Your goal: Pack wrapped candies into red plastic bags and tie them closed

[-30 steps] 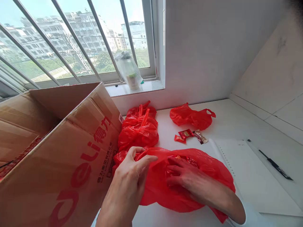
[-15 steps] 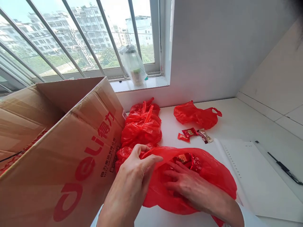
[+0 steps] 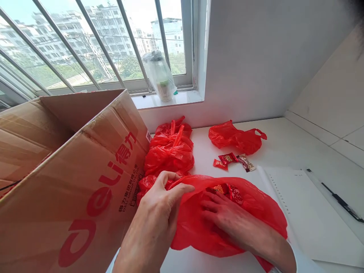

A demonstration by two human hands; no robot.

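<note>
A red plastic bag [image 3: 263,203] lies open-mouthed on the white table in front of me. At its left rim, my left hand [image 3: 160,206] pinches the plastic between thumb and fingers. Inside the mouth is my right hand [image 3: 224,216], fingers outstretched and partly spread over the contents. Red-wrapped sweets [image 3: 235,194] show just beyond its fingertips; whether any fingertip touches one is hard to make out. Three loose wrapped snacks lie behind the bag: a small red packet [image 3: 220,164], a dark red packet [image 3: 227,158] and a brown-and-white one [image 3: 246,163].
Left stands a large open cardboard box [image 3: 105,182]. Several knotted red bags [image 3: 170,155] sit in a row beside it. Another red bag [image 3: 237,136] lies near the wall. At right are white paper [image 3: 309,212] and a black pen [image 3: 344,204]. A bagged bottle [image 3: 163,79] stands on the sill.
My right hand has shifted slightly right and down inside the bag. My left hand keeps its pinch on the rim. The view has moved a little.
</note>
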